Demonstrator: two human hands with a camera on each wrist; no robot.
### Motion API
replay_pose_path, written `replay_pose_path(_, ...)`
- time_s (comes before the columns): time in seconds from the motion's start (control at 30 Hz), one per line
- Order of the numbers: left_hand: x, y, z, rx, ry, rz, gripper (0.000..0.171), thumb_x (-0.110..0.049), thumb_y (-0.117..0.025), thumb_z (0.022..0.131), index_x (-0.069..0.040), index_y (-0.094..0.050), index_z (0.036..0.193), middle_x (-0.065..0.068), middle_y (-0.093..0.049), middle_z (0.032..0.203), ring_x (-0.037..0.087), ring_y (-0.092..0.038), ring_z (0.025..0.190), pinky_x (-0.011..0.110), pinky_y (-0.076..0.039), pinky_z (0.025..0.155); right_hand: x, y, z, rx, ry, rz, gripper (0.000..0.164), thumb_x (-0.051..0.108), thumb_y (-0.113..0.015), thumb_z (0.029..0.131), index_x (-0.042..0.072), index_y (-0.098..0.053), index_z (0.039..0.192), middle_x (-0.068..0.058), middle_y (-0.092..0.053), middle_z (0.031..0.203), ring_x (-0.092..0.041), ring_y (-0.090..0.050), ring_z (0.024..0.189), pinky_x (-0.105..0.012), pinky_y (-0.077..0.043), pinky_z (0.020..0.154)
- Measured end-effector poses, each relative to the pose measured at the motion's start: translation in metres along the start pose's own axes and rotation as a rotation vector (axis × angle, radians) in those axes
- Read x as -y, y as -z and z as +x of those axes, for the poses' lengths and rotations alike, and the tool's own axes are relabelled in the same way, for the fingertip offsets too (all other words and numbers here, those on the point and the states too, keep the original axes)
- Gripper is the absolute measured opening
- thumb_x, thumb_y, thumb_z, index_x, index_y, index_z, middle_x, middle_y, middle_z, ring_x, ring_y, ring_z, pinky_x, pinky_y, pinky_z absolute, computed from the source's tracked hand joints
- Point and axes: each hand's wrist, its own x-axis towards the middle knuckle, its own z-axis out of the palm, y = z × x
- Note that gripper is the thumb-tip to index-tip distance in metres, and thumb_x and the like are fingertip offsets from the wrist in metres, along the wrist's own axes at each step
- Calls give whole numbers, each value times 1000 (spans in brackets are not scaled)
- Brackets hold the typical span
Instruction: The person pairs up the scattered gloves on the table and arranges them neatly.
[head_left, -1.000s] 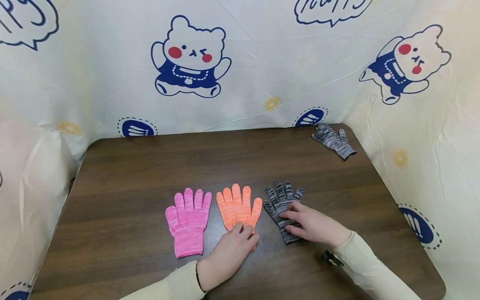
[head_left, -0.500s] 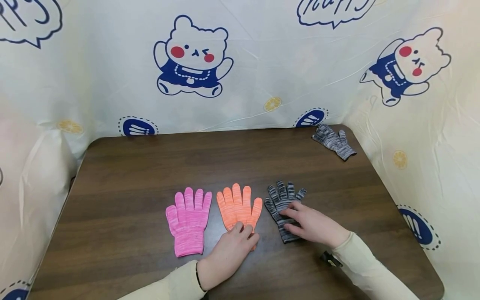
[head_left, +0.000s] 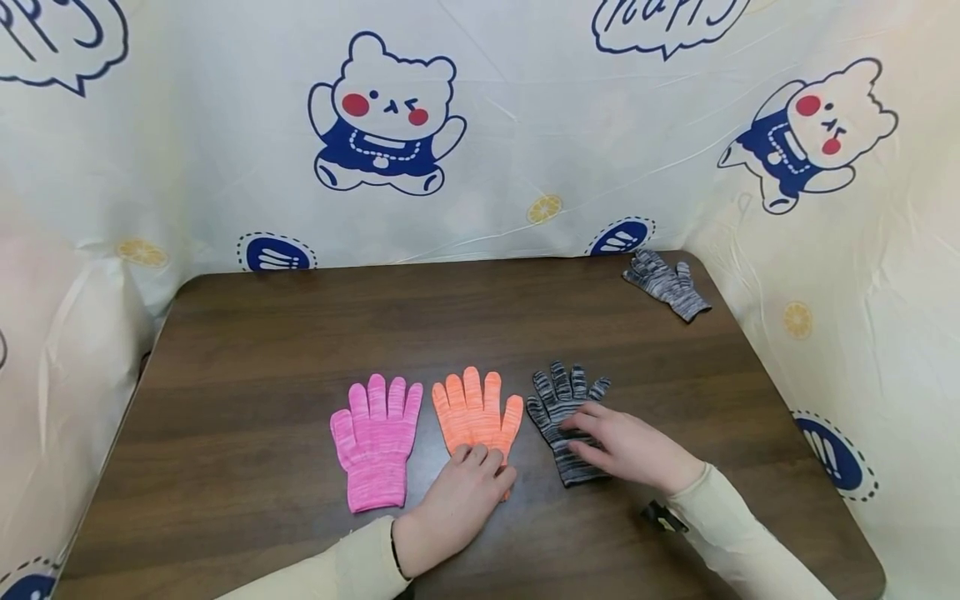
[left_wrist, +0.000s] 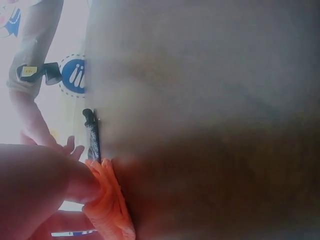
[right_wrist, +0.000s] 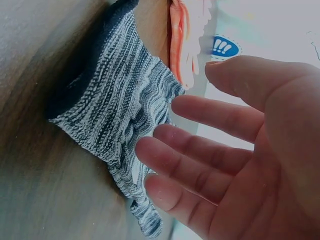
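Orange glove (head_left: 474, 417), its cuff gripped in the curled fingers of the left hand (head_left: 459, 500); the right hand (head_left: 633, 446), fingers relaxed, holds nothing over a striped glove (head_left: 553, 417). Both lie well inside the table's (head_left: 262, 367) far edge — barely shifted this past second, so the layout stands.

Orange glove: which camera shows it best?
The head view: it shows the orange glove from above, its five fingers clear, though the left hand covers part of its cuff. The left wrist view shows only a rumpled portion; the right wrist view, a pale piece near the top.
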Motion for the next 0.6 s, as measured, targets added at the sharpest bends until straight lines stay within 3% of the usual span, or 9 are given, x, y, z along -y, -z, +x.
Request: replay_pose_path(0.6, 4, 20, 15, 9, -66, 1, 13, -26, -74, 96, -17, -74, 86, -1, -61, 80, 14, -56, 69, 27, -42, 58, -10, -1, -5, -130, 25, 20, 22, 19, -66, 102, 10, -72, 122, 3, -67, 112, -6, -62, 89, -34, -58, 80)
